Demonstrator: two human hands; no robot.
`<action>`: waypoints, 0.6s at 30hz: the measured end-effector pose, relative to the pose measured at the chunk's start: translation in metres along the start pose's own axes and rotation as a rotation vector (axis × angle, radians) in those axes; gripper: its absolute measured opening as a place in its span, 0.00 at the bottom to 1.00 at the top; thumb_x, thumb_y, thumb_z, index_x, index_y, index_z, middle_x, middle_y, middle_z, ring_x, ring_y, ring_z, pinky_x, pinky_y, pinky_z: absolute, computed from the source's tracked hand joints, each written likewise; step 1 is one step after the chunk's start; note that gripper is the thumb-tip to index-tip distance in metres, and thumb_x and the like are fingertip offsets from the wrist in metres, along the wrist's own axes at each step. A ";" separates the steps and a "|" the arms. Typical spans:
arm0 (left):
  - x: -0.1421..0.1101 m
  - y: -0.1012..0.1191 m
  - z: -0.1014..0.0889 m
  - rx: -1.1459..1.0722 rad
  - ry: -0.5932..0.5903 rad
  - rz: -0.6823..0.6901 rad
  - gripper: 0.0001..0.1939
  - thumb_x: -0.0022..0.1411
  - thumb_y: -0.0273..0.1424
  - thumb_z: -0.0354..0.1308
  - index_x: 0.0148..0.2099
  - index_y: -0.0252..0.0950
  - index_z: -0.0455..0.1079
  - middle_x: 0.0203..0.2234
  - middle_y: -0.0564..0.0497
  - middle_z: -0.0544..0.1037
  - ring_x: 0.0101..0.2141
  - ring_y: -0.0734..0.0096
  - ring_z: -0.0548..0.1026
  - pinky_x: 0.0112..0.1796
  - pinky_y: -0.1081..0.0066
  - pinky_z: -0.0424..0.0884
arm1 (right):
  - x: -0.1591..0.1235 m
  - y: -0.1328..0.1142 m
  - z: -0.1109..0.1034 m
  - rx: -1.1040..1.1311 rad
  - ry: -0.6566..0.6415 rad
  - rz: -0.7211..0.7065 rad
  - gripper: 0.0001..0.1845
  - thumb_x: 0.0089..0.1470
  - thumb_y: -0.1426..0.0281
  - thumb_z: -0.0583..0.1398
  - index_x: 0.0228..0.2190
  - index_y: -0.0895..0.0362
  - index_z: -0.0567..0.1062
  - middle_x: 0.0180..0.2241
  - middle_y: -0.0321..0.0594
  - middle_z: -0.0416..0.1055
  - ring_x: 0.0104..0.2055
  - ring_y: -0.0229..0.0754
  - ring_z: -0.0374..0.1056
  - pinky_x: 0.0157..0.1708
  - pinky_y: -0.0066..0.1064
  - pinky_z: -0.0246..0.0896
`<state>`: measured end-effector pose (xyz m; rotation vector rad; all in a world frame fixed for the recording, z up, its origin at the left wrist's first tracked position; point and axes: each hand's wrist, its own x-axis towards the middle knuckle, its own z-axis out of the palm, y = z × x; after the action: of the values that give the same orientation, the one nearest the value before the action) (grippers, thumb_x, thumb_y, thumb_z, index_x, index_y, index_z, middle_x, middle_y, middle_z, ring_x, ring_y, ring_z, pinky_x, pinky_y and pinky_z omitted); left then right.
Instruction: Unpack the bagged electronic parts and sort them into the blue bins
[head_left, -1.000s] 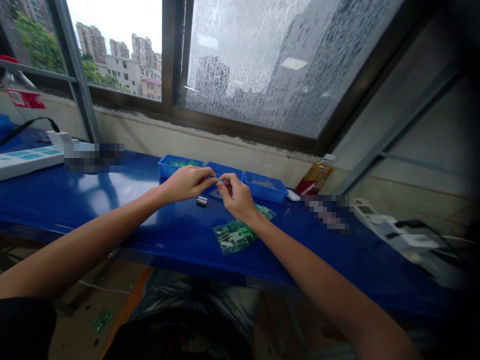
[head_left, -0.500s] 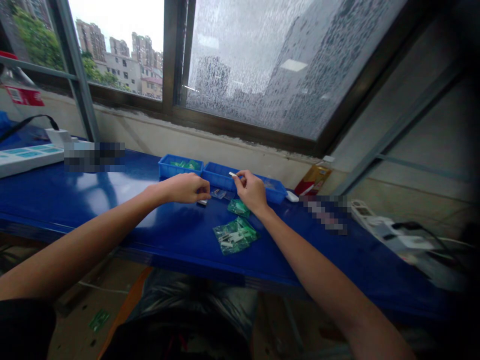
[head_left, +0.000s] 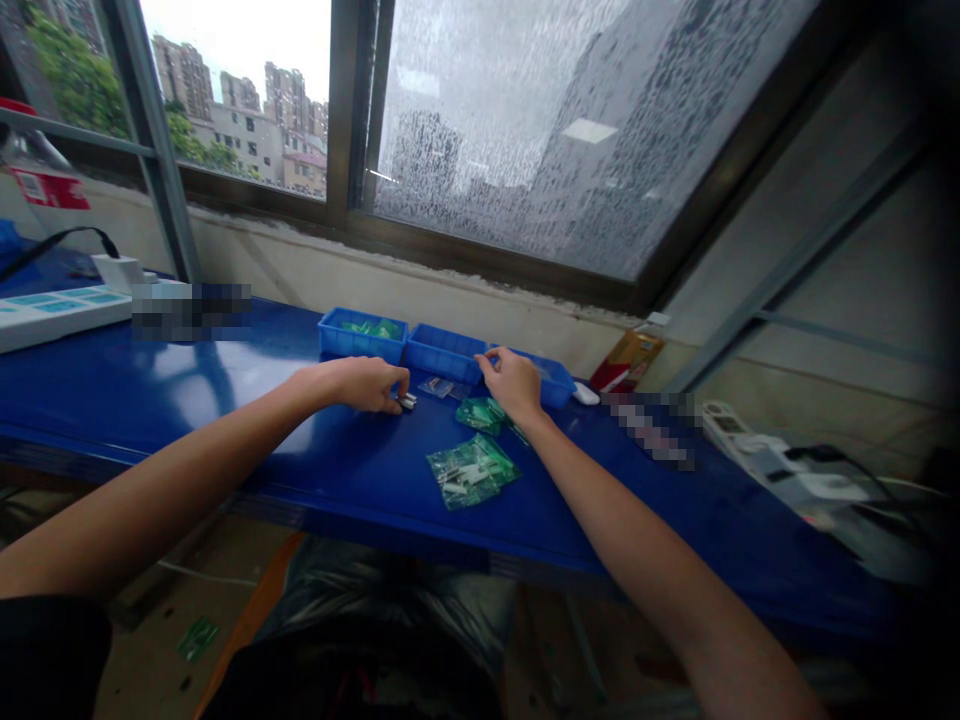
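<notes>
My left hand (head_left: 369, 384) is at the tabletop, thumb and fingers closed around a small silvery metal block (head_left: 408, 401). Part of the block sticks out past the fingertips. My right hand (head_left: 513, 382) hovers by the near edge of the middle blue bin (head_left: 444, 362), with thumb and forefinger pinched together; whatever they hold, if anything, is hidden. Below the right hand lies a green plastic packet (head_left: 478, 414). Closer to me is another green packet (head_left: 471, 470) with white pieces in it. Small clear packets (head_left: 441, 387) lie between the hands.
A left blue bin (head_left: 364, 345) holds green packets, and a right blue bin (head_left: 553, 384) is partly behind my right hand. A white object (head_left: 586, 394), a carton (head_left: 628, 360) and a power strip (head_left: 787, 465) stand right. Another power strip (head_left: 67, 315) lies left.
My hands have parted. The left came down onto the metal block; the right moved right and toward the bins. The small white strip visible in its fingers half a second ago no longer shows.
</notes>
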<state>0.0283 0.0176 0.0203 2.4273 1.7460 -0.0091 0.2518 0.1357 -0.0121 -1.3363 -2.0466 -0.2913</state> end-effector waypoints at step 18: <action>0.005 -0.003 0.008 0.012 0.235 0.050 0.14 0.64 0.35 0.41 0.43 0.35 0.64 0.29 0.45 0.76 0.28 0.65 0.73 0.26 0.72 0.60 | -0.040 -0.064 -0.025 0.381 -0.210 -0.544 0.12 0.52 0.64 0.58 0.37 0.57 0.72 0.31 0.39 0.69 0.31 0.37 0.63 0.31 0.28 0.56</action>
<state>0.0274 0.0223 0.0116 2.5691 1.7780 0.2827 0.2162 0.0655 -0.0084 -0.5882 -2.4658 0.0145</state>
